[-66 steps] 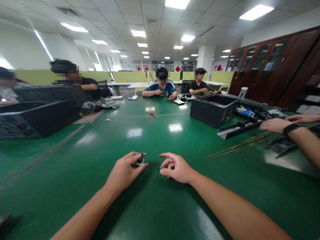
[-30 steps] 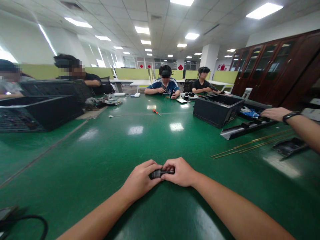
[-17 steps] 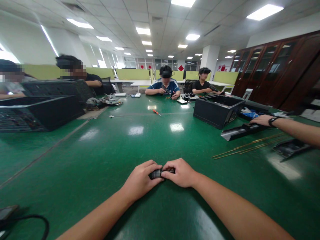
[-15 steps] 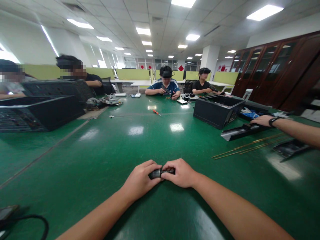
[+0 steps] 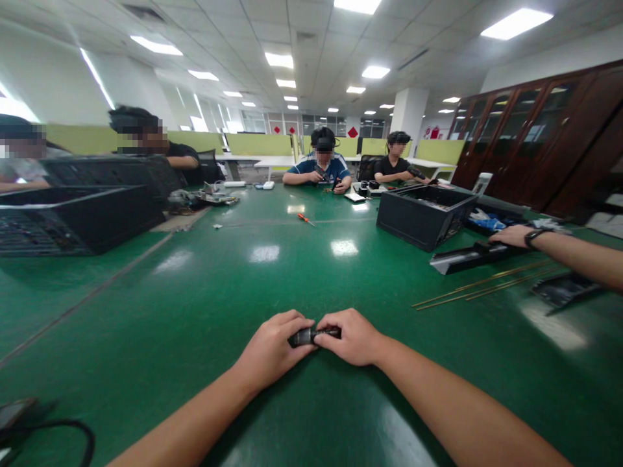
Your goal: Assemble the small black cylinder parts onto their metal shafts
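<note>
A short dark cylindrical part (image 5: 305,336) with a greyish metallic section lies level just above or on the green tabletop (image 5: 233,285), close in front of me. Its left end is gripped by my left hand (image 5: 270,345), thumb below and fingers over the top. My right hand (image 5: 354,337) pinches the narrower dark right end between thumb and fingers. The fingertips of both hands nearly meet at the middle of the part. Fingers cover much of it, so I cannot tell its exact kind.
An orange-handled screwdriver (image 5: 305,219) lies ahead. Thin brass-coloured rods (image 5: 467,292) and a black computer case (image 5: 421,214) are at right, where another person's hand (image 5: 511,235) rests on a dark metal channel (image 5: 457,259). Another case (image 5: 111,220) stands left; a black cable (image 5: 73,423) lies near-left.
</note>
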The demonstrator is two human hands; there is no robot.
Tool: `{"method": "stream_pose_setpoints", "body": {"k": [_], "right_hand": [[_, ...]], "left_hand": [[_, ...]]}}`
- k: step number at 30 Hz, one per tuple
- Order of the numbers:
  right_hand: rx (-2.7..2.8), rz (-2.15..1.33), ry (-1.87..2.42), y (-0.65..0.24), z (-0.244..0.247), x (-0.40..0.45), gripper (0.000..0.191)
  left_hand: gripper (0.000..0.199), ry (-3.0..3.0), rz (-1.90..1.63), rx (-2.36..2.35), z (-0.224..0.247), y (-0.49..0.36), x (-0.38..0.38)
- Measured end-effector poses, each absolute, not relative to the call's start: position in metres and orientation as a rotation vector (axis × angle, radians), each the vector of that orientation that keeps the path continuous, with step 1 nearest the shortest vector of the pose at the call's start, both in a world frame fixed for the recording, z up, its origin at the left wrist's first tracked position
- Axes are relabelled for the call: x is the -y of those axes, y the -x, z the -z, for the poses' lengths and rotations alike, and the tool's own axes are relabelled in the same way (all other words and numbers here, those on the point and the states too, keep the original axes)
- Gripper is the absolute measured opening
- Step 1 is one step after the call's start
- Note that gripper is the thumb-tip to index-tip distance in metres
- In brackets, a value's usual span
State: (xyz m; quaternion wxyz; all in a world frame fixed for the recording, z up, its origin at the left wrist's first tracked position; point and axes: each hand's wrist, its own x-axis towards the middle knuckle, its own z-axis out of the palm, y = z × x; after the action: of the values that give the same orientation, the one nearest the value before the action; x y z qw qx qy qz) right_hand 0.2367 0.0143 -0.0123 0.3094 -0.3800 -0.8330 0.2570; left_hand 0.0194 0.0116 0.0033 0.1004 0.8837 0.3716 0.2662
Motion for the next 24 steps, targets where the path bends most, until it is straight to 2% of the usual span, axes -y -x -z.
{"method": "stream_pose_setpoints", "body": {"k": [24], "right_hand": [[2.193, -0.679, 1.013, -0.2362, 0.0111, -0.0136, 0.016]], "left_hand": [[0.027, -2.679, -0.805, -1.114, -0.0069, -0.0170, -0.0110]]}}
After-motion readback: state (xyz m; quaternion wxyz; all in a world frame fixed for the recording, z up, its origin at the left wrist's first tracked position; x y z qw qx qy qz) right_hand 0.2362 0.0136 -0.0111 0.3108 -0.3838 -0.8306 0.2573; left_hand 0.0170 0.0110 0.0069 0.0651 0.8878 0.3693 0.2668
